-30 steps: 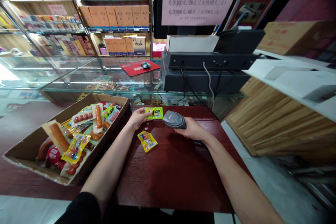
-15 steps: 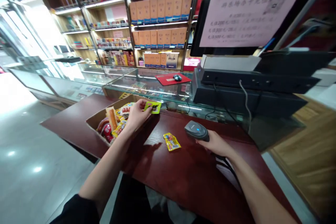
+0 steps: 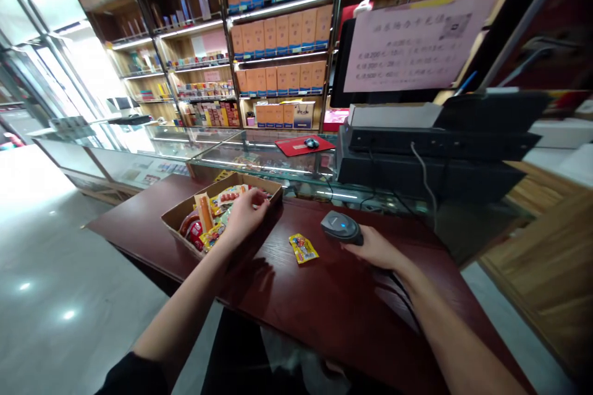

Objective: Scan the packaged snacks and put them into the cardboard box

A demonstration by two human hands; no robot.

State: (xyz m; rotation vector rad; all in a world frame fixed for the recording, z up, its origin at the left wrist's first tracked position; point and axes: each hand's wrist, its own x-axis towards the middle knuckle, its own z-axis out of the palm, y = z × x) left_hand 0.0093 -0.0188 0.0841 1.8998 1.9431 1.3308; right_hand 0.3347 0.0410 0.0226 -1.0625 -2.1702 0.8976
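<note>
My left hand (image 3: 246, 213) is over the right part of an open cardboard box (image 3: 173, 220), its fingers loosely curled and a little apart, with nothing visible in them. Inside the box lie several snack packets, among them a sausage in a clear wrapper (image 3: 204, 212) and a red package (image 3: 195, 233). My right hand (image 3: 377, 248) is wrapped round the handle of a dark barcode scanner (image 3: 341, 227), which shows a blue light. A small yellow packet (image 3: 303, 249) lies on the brown table (image 3: 296, 302), left of the scanner.
Behind the table runs a glass display counter (image 3: 259, 151) with a red mat (image 3: 290, 147) and a mouse (image 3: 311, 143). At the right stand a monitor with a pink paper sign (image 3: 403, 46) and black equipment (image 3: 417, 173) with hanging cables. Shelves of boxes line the back.
The green packet that my left hand held out beyond the box is no longer visible, and the fingers have loosened. The view has shifted slightly. My right hand still holds the scanner.
</note>
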